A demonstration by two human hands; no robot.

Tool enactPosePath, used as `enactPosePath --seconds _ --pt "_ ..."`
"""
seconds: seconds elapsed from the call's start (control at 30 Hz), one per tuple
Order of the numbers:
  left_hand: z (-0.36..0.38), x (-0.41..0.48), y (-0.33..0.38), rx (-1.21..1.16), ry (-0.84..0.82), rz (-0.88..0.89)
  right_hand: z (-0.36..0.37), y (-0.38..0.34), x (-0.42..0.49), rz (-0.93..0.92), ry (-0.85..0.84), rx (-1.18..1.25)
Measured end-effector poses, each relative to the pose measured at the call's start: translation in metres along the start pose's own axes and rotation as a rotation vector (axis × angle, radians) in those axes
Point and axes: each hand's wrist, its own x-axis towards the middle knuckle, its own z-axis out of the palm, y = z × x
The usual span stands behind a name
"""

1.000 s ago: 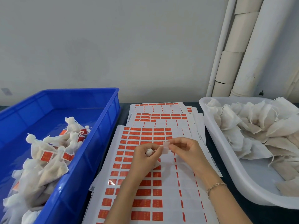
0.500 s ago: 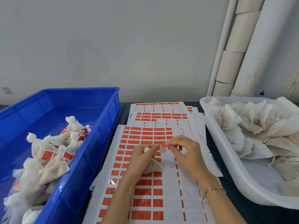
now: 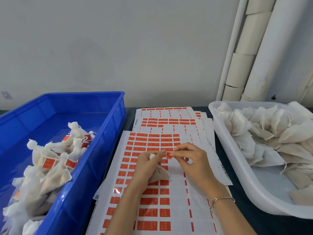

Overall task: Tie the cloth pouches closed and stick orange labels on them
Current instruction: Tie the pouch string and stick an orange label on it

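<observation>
Left hand (image 3: 147, 165) has its fingers wrapped round the gathered neck of a cloth pouch (image 3: 159, 175), the knotted white top poking out above the fist. The right hand (image 3: 193, 163) pinches a small orange label (image 3: 168, 155) between thumb and forefinger, right up against the left fingertips. A thin bracelet (image 3: 220, 199) sits on the right wrist. Pouch and label are both held just above the top label sheet (image 3: 177, 200), mid-table.

That sheet lies on a fanned stack of label sheets filling the lane between the two containers. Many orange labels are left on its left and near part; the right columns are mostly peeled to white backing. The stack's left edge runs just beside the wall of the blue crate (image 3: 108, 150). On the right, only a narrow strip of dark table (image 3: 218, 150) separates the sheets from the white tub (image 3: 264, 187). So the working room is the lane itself, hemmed by a rim on each side.

In the crate, tied and labelled pouches (image 3: 50, 167) heap along the near left, the far half of its floor showing blue. In the tub, flat, unlabelled pouches (image 3: 271, 133) with loose strings pile toward the far right, with bare floor at its near left. Behind it, pale pipes (image 3: 254, 48) rise up a grey wall (image 3: 118, 48)
</observation>
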Motion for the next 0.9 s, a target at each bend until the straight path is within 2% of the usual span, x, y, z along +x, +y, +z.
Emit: enactPosePath --seconds 0.3,0.37,0.5,0.9 --pt "0.001 -0.001 0.002 0.001 0.015 0.043 0.002 0.000 -0.001 0.100 0.044 0.056" --pt "0.001 -0.002 0.002 0.018 0.000 0.079 0.003 -0.005 0.000 0.174 0.065 0.122" --pt "0.000 -0.006 0.004 0.006 -0.080 0.165 0.009 -0.010 0.000 0.304 0.002 0.167" --pt "0.002 -0.005 0.002 0.177 -0.079 0.297 0.006 -0.009 0.001 0.300 0.004 0.146"
